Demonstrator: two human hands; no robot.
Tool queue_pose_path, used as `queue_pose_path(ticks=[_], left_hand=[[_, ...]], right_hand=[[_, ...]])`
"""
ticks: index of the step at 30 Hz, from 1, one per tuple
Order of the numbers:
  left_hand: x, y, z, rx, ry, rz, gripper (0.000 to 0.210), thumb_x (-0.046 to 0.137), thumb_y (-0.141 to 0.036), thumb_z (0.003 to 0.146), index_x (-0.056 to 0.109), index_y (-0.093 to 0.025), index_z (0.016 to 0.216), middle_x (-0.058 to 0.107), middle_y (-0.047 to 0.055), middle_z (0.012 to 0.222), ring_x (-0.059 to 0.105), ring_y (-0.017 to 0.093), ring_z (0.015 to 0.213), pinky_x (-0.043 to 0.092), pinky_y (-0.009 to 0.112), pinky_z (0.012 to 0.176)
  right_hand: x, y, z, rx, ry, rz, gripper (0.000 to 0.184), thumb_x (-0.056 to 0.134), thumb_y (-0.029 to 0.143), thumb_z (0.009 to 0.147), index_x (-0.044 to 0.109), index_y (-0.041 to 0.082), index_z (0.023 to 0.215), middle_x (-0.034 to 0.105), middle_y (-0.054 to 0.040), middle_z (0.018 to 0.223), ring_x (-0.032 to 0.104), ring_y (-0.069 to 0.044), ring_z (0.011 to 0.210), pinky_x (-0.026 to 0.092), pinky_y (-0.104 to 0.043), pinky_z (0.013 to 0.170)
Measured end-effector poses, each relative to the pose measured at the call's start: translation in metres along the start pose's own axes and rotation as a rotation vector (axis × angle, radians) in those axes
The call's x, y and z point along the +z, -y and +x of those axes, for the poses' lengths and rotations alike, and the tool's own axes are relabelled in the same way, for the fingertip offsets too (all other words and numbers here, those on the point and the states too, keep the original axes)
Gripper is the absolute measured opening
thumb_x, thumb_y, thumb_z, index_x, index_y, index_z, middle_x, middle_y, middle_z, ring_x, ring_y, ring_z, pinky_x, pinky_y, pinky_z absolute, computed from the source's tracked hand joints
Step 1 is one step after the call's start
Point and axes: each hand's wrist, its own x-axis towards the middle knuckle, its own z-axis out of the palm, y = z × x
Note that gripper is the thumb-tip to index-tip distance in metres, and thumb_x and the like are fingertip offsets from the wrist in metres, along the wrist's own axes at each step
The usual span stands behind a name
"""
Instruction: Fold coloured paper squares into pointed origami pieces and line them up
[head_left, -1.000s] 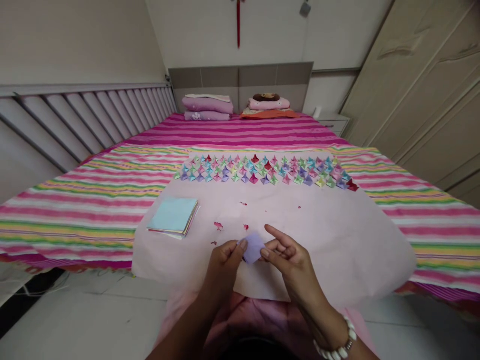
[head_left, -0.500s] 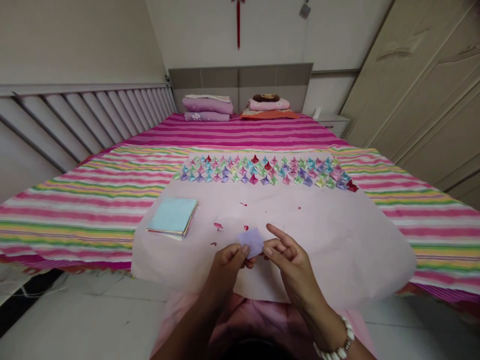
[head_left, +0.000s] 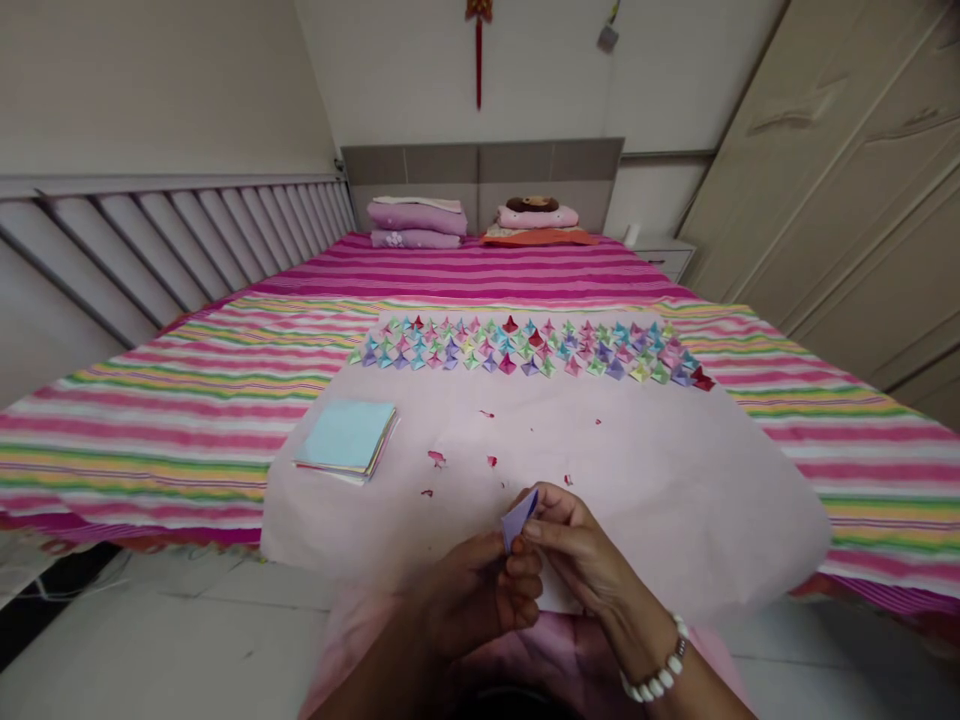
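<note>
At the upper left of the frame I see a pale slatted rail [head_left: 217,240] running along a bedspread striped in pink, white, green and yellow [head_left: 127,410]. Left of centre, a stack of square coloured paper sheets [head_left: 346,435], light blue on top, sits on a broad, pale pinkish sheet [head_left: 675,470] that covers the near part of the bed. Across the middle of the frame, from left to right, stretch close rows of small, pointed, many-coloured folded paper pieces [head_left: 506,365]. Below them, about the centre, lie small torn red scraps [head_left: 436,459]. At lower centre the left hand [head_left: 484,590], fingers curled, grips the lower edge of a small folded piece of lilac paper [head_left: 516,521], held up tilted above the pale sheet. Just to its right, the right hand [head_left: 574,535] pinches the same paper between thumb and fingers; a chunky white bead bracelet [head_left: 658,683] circles that wrist. A cream panelled wardrobe [head_left: 847,200] fills the upper right.
</note>
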Motion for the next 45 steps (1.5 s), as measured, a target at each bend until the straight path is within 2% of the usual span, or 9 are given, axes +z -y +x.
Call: queue_pose_path(ticks=[3, 7, 11, 15, 19, 24, 32, 37, 45], left_hand=[[0.001, -0.002, 0.000, -0.026, -0.011, 0.038, 0.016, 0.074, -0.019, 0.071, 0.059, -0.012, 0.073, 0.047, -0.006, 0.061, 0.038, 0.003, 0.049, 0.034, 0.019, 0.056], [0.003, -0.008, -0.003, -0.011, -0.155, 0.285, 0.020, 0.070, -0.028, 0.070, 0.064, -0.010, 0.078, 0.055, -0.002, 0.067, 0.043, 0.006, 0.053, 0.032, 0.021, 0.056], [0.005, -0.018, -0.009, 0.272, -0.338, 0.618, 0.034, 0.066, -0.045, 0.078, 0.069, -0.012, 0.086, 0.065, 0.005, 0.082, 0.056, 0.012, 0.070, 0.037, 0.024, 0.065], [0.006, -0.027, -0.013, 0.490, -0.363, 0.639, 0.043, 0.073, -0.051, 0.071, 0.069, -0.016, 0.097, 0.068, 0.007, 0.092, 0.060, 0.018, 0.089, 0.042, 0.028, 0.077], [0.012, -0.027, -0.012, 0.559, -0.412, 0.802, 0.031, 0.080, -0.036, 0.065, 0.071, -0.015, 0.086, 0.065, 0.001, 0.072, 0.055, 0.012, 0.068, 0.041, 0.025, 0.067], [0.016, -0.023, -0.007, 0.658, -0.497, 0.949, 0.023, 0.077, -0.034, 0.065, 0.066, -0.014, 0.065, 0.055, -0.003, 0.054, 0.047, 0.009, 0.054, 0.036, 0.022, 0.054], [0.019, -0.019, -0.009, 0.674, -0.492, 0.995, 0.019, 0.073, -0.033, 0.070, 0.070, -0.014, 0.072, 0.059, -0.001, 0.058, 0.051, 0.011, 0.055, 0.041, 0.023, 0.054], [0.025, -0.025, -0.016, 0.601, -0.402, 1.090, 0.021, 0.067, -0.033, 0.077, 0.076, -0.015, 0.082, 0.062, 0.001, 0.059, 0.055, 0.013, 0.058, 0.045, 0.025, 0.058], [0.019, -0.027, -0.015, 0.649, -0.408, 1.003, 0.018, 0.069, -0.027, 0.072, 0.078, -0.018, 0.085, 0.067, 0.002, 0.061, 0.058, 0.014, 0.056, 0.047, 0.027, 0.057]], right_hand=[[0.000, 0.001, 0.000, 0.003, -0.048, -0.001, 0.019, 0.083, 0.019, 0.063, 0.065, 0.017, 0.068, 0.068, -0.0001, 0.059, 0.058, -0.011, 0.051, 0.043, -0.021, 0.051], [0.000, 0.006, -0.001, 0.016, -0.036, -0.005, 0.021, 0.082, 0.025, 0.065, 0.062, 0.018, 0.066, 0.065, 0.0011, 0.050, 0.055, -0.013, 0.040, 0.043, -0.023, 0.044], [0.001, 0.012, -0.001, -0.021, -0.118, -0.020, 0.024, 0.086, 0.024, 0.059, 0.064, 0.017, 0.064, 0.068, 0.0004, 0.057, 0.060, -0.013, 0.050, 0.047, -0.025, 0.054], [0.003, 0.012, -0.001, -0.019, -0.232, -0.091, 0.026, 0.089, 0.024, 0.053, 0.066, 0.017, 0.061, 0.066, 0.0018, 0.057, 0.057, -0.011, 0.053, 0.044, -0.022, 0.056], [0.008, 0.009, 0.001, -0.008, -0.233, -0.148, 0.029, 0.091, 0.030, 0.052, 0.067, 0.016, 0.061, 0.066, 0.0011, 0.056, 0.055, -0.009, 0.050, 0.042, -0.021, 0.051], [0.010, 0.010, -0.001, -0.011, -0.239, -0.163, 0.030, 0.091, 0.032, 0.052, 0.070, 0.016, 0.066, 0.066, 0.0013, 0.056, 0.054, -0.008, 0.047, 0.042, -0.020, 0.049], [0.012, 0.012, -0.004, -0.016, -0.270, -0.128, 0.024, 0.088, 0.029, 0.055, 0.073, 0.016, 0.069, 0.066, 0.0004, 0.056, 0.054, -0.009, 0.047, 0.041, -0.022, 0.049], [0.013, 0.012, -0.004, -0.033, -0.301, -0.153, 0.019, 0.086, 0.028, 0.056, 0.072, 0.017, 0.064, 0.064, 0.0010, 0.052, 0.052, -0.009, 0.045, 0.040, -0.023, 0.050], [0.013, 0.012, -0.005, -0.063, -0.319, -0.144, 0.013, 0.082, 0.020, 0.056, 0.074, 0.019, 0.066, 0.067, 0.0011, 0.058, 0.054, -0.010, 0.047, 0.042, -0.024, 0.052]])
